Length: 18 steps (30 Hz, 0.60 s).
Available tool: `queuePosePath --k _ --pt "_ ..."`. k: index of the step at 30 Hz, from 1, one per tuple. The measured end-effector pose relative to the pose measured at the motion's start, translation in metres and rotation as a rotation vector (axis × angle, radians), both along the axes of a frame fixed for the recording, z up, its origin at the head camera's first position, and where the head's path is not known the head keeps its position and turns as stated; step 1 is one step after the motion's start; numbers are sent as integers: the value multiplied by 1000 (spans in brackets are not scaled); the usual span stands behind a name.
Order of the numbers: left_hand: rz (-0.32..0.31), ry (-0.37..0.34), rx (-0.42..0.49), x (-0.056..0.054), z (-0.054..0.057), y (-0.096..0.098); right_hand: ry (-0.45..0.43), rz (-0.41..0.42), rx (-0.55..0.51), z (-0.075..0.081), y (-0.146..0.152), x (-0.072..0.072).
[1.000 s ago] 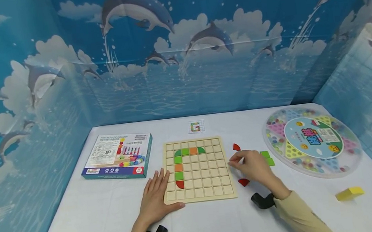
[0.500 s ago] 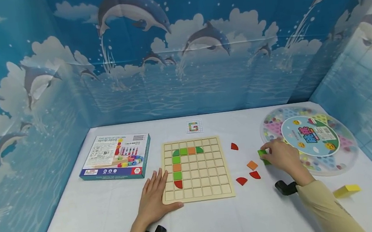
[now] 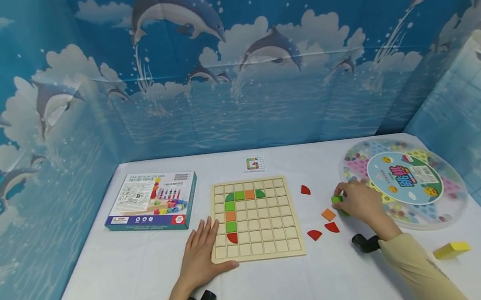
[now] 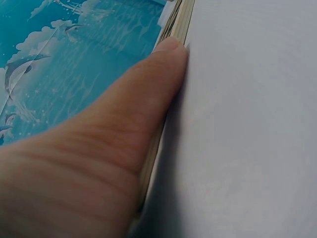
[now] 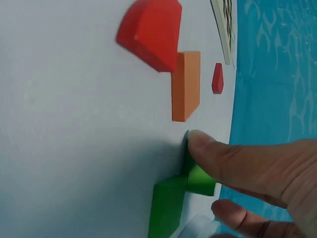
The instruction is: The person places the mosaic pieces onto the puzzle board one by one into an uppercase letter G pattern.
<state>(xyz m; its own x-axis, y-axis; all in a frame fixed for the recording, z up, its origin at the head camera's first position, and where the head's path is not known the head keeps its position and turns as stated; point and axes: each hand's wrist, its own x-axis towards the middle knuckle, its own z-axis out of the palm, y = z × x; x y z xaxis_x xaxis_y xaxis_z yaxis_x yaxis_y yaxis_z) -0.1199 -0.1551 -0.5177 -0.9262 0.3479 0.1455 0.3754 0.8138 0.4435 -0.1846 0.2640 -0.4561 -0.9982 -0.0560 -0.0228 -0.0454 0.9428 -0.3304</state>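
Observation:
My left hand (image 3: 201, 253) rests with spread fingers on the left edge of a wooden grid board (image 3: 275, 255); in the left wrist view its thumb (image 4: 138, 99) lies along the board's side. Green and orange squares, green quarter-rounds and a red quarter-round (image 3: 232, 238) sit in the grid, forming a line across the top and down the left. Right of the board, my right hand (image 3: 366, 202) pinches a green square block (image 5: 202, 181) between thumb and fingers. A second green block (image 5: 167, 203) lies beside it. An orange square (image 3: 328, 214) is on the cloth nearby.
Red quarter-rounds (image 3: 314, 235) lie loose right of the board. A small pattern card (image 3: 253, 163) is behind it. A boxed bead set (image 3: 153, 202) stands left, a round clear game case (image 3: 404, 183) right. A yellow block (image 3: 452, 250) stands at front right.
My right hand has moved right from beside the board to the green blocks and now pinches one. The orange square, hidden earlier, shows on the cloth. My left hand has stayed put.

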Motion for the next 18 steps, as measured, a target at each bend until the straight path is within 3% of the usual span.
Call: queuePosePath --k 7,12,18 --pt "-3 5 0 -1 -1 0 24 4 -57 -3 -2 4" --pt "-10 9 -1 -1 0 1 111 9 -110 -1 -6 9" --pt "-5 13 -5 -1 -1 0 174 50 -207 4 -37 18"
